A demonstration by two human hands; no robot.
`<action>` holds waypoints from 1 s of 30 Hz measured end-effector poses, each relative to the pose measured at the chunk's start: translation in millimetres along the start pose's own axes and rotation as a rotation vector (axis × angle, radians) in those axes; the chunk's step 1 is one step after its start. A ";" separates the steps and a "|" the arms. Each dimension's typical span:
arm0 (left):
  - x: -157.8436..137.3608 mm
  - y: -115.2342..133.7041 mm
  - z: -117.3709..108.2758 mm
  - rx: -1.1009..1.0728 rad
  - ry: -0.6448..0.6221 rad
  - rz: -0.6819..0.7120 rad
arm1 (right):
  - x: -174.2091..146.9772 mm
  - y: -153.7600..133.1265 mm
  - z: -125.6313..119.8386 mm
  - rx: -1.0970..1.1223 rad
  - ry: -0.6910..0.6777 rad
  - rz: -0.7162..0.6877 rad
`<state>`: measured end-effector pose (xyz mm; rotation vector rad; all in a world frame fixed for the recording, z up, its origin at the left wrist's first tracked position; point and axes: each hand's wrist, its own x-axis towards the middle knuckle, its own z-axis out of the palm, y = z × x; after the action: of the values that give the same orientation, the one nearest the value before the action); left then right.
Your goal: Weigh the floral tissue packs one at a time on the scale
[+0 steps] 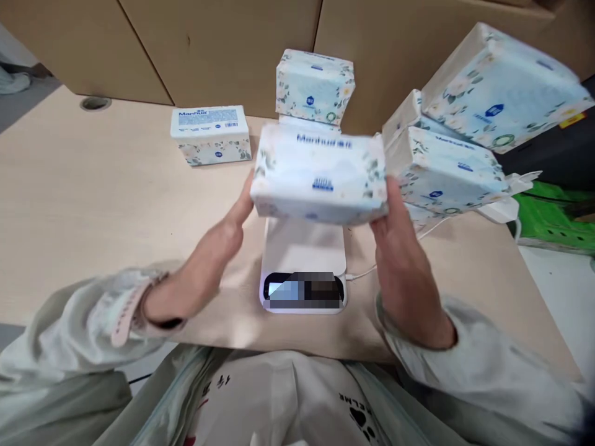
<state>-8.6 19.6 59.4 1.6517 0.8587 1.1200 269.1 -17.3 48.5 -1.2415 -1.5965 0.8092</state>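
Between my two hands I hold a tissue pack (320, 176), white and pale blue with a floral print and the word "Manhua". My left hand (209, 254) presses on its left end, and my right hand (404, 266) grips its right end; fingertips of both are partly hidden behind the pack. Below it lies a white digital scale (304, 248) with a display at its near edge, which is blurred out. The pack covers the scale's far part and appears raised above it.
One tissue pack (211, 136) lies at the left. Others are stacked behind (313, 87) and piled at the right (458, 167). Cardboard boxes (232, 49) line the table's back. A white cable (365, 272) runs from the scale. A green crate (555, 214) stands beyond the right edge.
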 end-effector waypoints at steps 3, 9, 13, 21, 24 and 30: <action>-37.3 -20.2 -0.2 0.016 -0.189 -0.025 | -40.6 15.1 5.1 0.009 -0.012 0.017; -46.3 -49.6 2.6 0.079 -0.117 0.030 | -48.1 58.7 9.9 0.004 0.155 -0.119; -49.0 -56.9 1.3 0.072 -0.005 0.008 | -43.2 61.1 6.5 -0.003 0.361 -0.105; -47.2 -56.7 0.4 0.038 0.036 -0.061 | -40.9 61.5 3.1 0.016 0.342 -0.046; -46.2 -57.0 -0.2 0.027 0.037 -0.066 | -40.9 64.2 3.1 0.005 0.333 -0.064; -47.4 -59.9 -1.3 0.021 0.041 -0.067 | -41.6 62.8 4.1 -0.023 0.339 -0.039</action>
<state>-28.6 -3.2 -10.7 1.6096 0.9481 1.1053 289.9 -40.0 -20.4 -1.2829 -1.3525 0.5236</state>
